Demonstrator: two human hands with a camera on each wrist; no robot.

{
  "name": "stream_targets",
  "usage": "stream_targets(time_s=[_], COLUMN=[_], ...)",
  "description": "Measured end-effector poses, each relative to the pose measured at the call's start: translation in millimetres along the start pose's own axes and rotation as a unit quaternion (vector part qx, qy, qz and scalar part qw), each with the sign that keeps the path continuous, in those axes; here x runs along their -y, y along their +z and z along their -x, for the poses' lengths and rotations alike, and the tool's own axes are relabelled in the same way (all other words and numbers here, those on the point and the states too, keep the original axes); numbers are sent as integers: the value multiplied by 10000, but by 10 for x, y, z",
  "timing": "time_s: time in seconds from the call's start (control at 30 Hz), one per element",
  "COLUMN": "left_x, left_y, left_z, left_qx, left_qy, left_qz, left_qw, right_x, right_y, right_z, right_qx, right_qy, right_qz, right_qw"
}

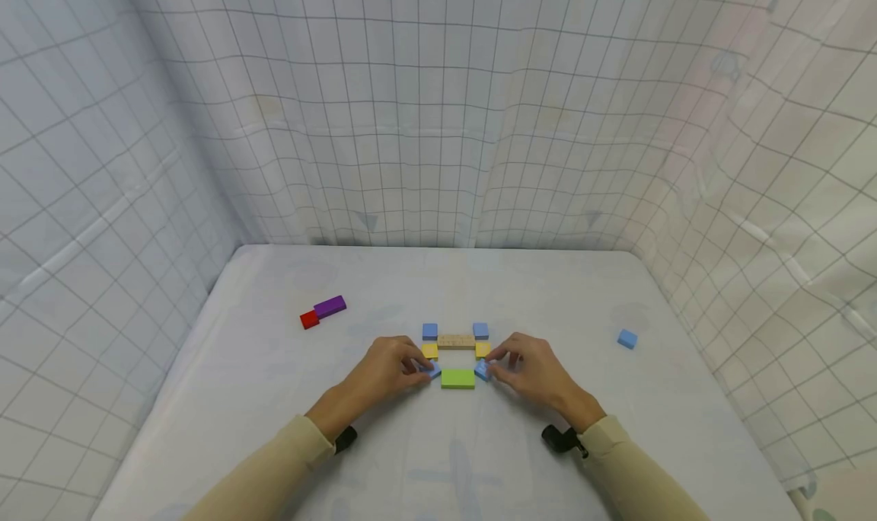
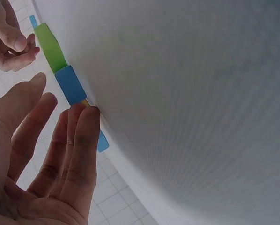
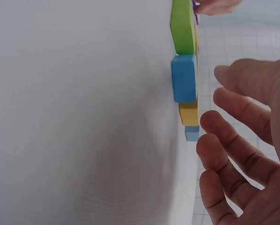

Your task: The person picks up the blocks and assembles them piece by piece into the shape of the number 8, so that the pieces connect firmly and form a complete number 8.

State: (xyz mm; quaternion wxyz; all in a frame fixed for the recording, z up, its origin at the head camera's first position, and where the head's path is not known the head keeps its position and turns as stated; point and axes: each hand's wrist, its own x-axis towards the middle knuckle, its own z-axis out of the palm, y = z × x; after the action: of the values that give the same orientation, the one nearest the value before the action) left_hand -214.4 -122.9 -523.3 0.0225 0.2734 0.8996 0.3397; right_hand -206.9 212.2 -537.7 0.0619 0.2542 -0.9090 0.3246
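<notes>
My left hand (image 1: 387,365) is beside a tilted blue block (image 1: 435,370), its fingertips right at the block's outer side. In the left wrist view its fingers are relaxed, with outer fingertips overlapping the end of the blue block (image 2: 70,84). Across from it, my right hand (image 1: 530,365) has its thumb and fingers spread around another tilted blue block (image 1: 483,369). The right wrist view shows a gap between those fingers and the blue block (image 3: 184,78). Between both blue blocks lies a lime green block (image 1: 457,379).
Behind are two yellow blocks (image 1: 483,350), a wooden block (image 1: 456,342) between them, and two blue blocks (image 1: 481,330) at the far corners. A purple block (image 1: 330,306) touches a red block (image 1: 310,320) at left. One blue block (image 1: 626,339) lies far right on the white table (image 1: 274,429).
</notes>
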Motion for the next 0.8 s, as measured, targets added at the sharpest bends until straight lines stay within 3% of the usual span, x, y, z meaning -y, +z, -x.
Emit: stream_targets(time_s=[0.17,0.33,0.47,0.8], left_x=[4,17,39,78], left_y=[-31,-36,-28,-5], left_z=[-31,-102,-166,-213], left_qx=[-378,-621,-593,-467], left_qy=[-438,-826,-1004,-1116], left_qz=[102,129,69,-51], left_qw=[9983,9946,9932,9926], right_x=[-19,-58,-89,-105], right_y=[-27,-28,-9,12], right_z=[-95,-172,-217,-266], right_qx=[-184,-91,72,388], right_qy=[254,351,484,742], right_qz=[82,66,-37,-80], right_qw=[9995,9993,9988,9965])
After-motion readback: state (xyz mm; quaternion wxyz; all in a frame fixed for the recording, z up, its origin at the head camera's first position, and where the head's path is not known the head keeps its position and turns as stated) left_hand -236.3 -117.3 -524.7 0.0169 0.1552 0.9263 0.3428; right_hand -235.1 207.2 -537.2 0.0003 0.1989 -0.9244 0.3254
